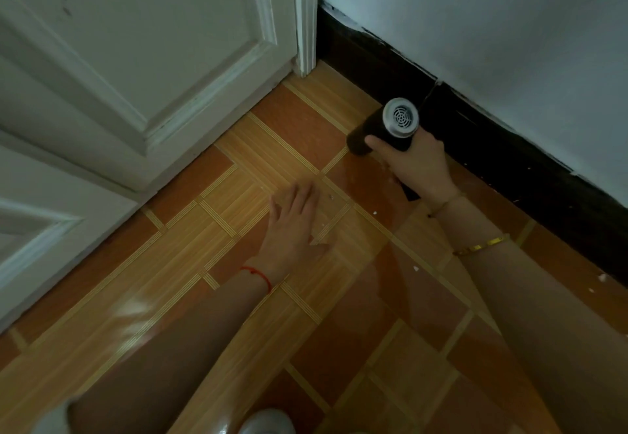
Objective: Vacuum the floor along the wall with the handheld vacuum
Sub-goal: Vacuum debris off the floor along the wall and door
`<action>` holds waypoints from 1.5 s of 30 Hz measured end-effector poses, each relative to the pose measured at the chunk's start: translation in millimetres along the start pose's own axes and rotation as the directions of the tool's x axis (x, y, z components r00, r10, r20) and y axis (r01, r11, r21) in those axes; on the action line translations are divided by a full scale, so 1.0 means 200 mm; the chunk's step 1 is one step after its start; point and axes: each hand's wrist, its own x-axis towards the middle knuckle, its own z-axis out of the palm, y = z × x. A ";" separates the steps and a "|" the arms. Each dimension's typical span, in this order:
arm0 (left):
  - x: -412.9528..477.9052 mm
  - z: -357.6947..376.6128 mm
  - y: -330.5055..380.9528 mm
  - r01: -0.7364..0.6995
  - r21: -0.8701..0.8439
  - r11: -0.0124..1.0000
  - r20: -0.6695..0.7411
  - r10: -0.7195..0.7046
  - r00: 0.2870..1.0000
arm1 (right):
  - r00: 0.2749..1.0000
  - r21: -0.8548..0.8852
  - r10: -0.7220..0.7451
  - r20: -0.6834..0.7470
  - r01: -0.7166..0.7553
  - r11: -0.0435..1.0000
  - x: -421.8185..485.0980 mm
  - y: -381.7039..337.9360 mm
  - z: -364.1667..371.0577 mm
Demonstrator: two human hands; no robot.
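Head view: the right hand (419, 165) is wrapped around the black handheld vacuum (382, 129), held just beside the dark baseboard (509, 161). Farther from the baseboard, the left hand (294, 229) lies spread, palm down, on the tiled floor (190, 263), with white crumbs (414, 268) scattered nearby.

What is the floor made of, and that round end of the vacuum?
The floor looks like glossy tile or vinyl printed with wood grain; it mirrors light. The handheld vacuum has a matte black body, likely plastic, and a shiny silver grille cap, metal or chromed plastic.
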 end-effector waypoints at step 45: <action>-0.15 0.03 0.33 -0.173 -0.013 0.985 0.079 0.174 0.982 | 0.979 -0.091 0.187 0.081 -0.179 0.980 -0.79 0.35 -0.36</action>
